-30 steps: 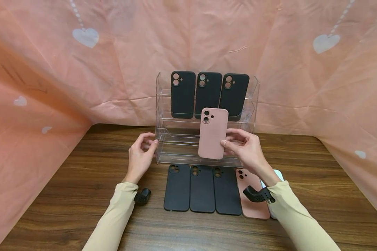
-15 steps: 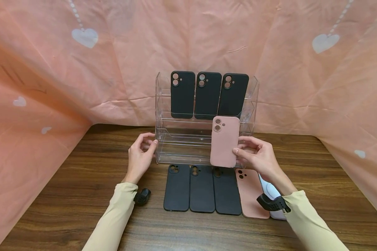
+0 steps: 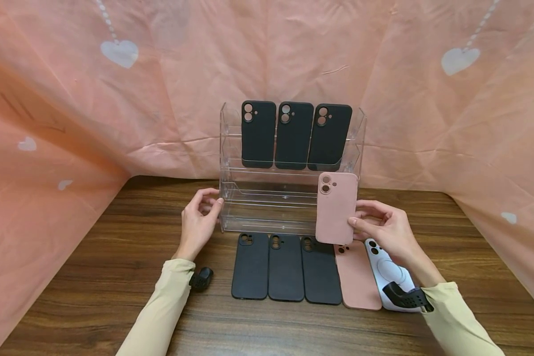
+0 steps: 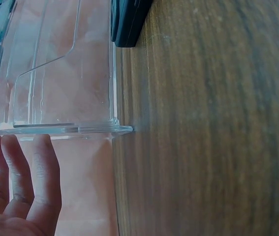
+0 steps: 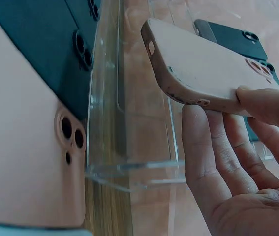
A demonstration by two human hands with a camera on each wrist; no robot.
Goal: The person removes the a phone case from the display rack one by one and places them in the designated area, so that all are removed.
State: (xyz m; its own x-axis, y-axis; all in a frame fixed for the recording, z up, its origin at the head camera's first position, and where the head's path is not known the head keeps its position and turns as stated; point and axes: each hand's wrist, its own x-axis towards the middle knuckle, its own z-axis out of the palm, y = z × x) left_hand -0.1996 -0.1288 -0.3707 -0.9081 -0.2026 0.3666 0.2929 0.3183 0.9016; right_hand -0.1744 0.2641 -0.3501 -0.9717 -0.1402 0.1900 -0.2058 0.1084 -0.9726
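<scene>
Head view: the right hand (image 3: 384,230) pinches a pink phone case (image 3: 335,207) by its right edge, thumb on the back and fingers behind, holding it upright with the camera cutout at the top — the same way the three black cases (image 3: 294,135) stand on the top tier of the clear acrylic rack (image 3: 231,198). The case hangs in the air just in front of the rack's lower right corner, touching no shelf; held by one edge only, its bottom rim stays free. The left hand (image 3: 199,217) has its fingers relaxed and nearly straight against the rack's left side wall, holding nothing; judging by that placement, it steadies the light rack so it does not slide on the worktop (image 3: 93,277).

The right wrist view shows the grip closer: the thumb lies on the case's back while the fingers (image 5: 213,142) support its underside, the rack's clear wall just beside them.

On the worktop, flat and backs up, three more black cases (image 3: 286,267) lie side by side just in front of the rack, then a second pink case (image 3: 358,279) and a white case (image 3: 384,274) partly under the right wrist — laid in a row, each within easy reach.
</scene>
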